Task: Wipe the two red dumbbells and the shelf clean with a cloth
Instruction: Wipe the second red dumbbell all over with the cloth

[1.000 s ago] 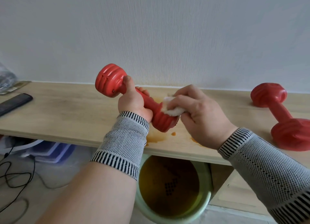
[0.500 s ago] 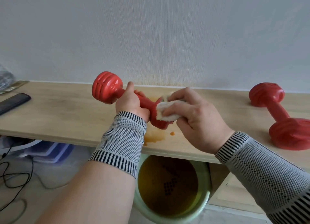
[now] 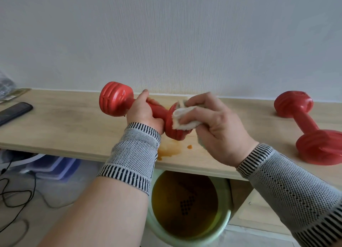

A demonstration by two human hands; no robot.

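Note:
My left hand (image 3: pixel 143 114) grips the handle of a red dumbbell (image 3: pixel 115 101), holding it above the wooden shelf (image 3: pixel 61 128) with its far head up to the left. My right hand (image 3: pixel 216 128) holds a white cloth (image 3: pixel 185 118) pressed against the dumbbell's near head, which the cloth partly covers. A second red dumbbell (image 3: pixel 307 126) lies on the shelf at the right, apart from both hands. Orange-brown stains (image 3: pixel 169 150) mark the shelf below the held dumbbell.
A dark remote (image 3: pixel 14 111) lies at the shelf's left end. Below the shelf's front edge stands a pale green bucket (image 3: pixel 226 226) with brownish liquid. Cables (image 3: pixel 13 196) and a bluish plastic box (image 3: pixel 51 165) lie on the floor at the left. A white wall rises behind the shelf.
The held dumbbell has tilted flatter, its far head lower and further left. My right hand with the cloth has shifted up over the near head.

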